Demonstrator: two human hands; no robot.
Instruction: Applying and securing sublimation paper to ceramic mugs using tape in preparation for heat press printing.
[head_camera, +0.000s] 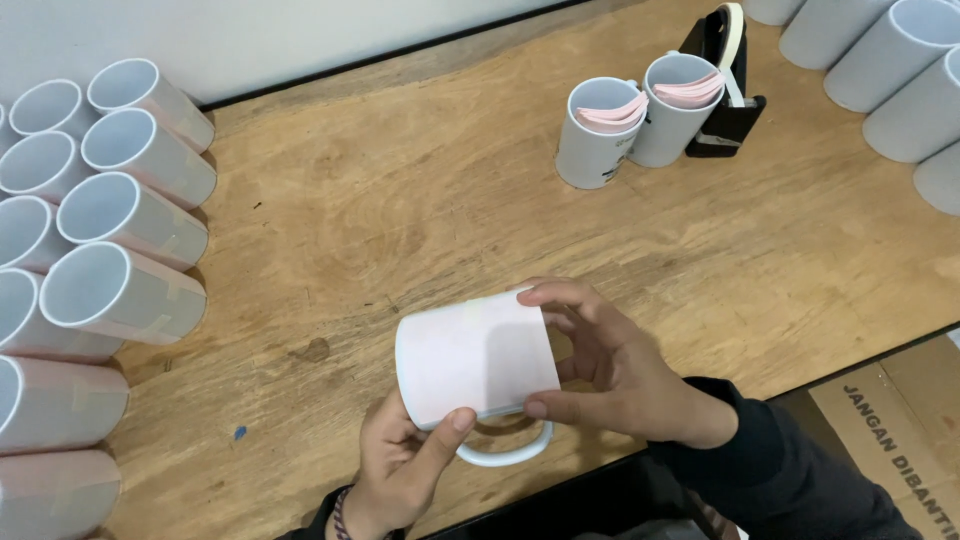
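I hold a white mug (478, 368) on its side above the near edge of the wooden table (420, 220), at about 6 o'clock in the head view, with its handle pointing down toward me. A pale pink sheet (485, 355) is wrapped around the mug body and covers most of the visible wall. My left hand (400, 470) comes up from 7 o'clock; its grip is pressed onto the mug from below, the thumb lying on the lower edge of the sheet just beside the handle. My right hand (620, 370) comes in from 4 o'clock; its grip is closed on the mug's right end, the fingers curled over the top edge of the sheet and the thumb pressing the lower edge. At 9 o'clock a stack of mugs (100, 260) lies on its side in rows, open mouths facing up and to the left, each wrapped in the same pale sheet. At 1 o'clock two upright mugs (640, 125) stand touching each other, each holding a bundle of pink sheets (655, 100). Just beside them, at their right, stands a black tape dispenser (725, 85) with a roll of pale tape. At 2 o'clock further plain mugs (890, 70) lie grouped at the table corner. A cardboard box (900, 420) sits below the table edge at 4 o'clock.
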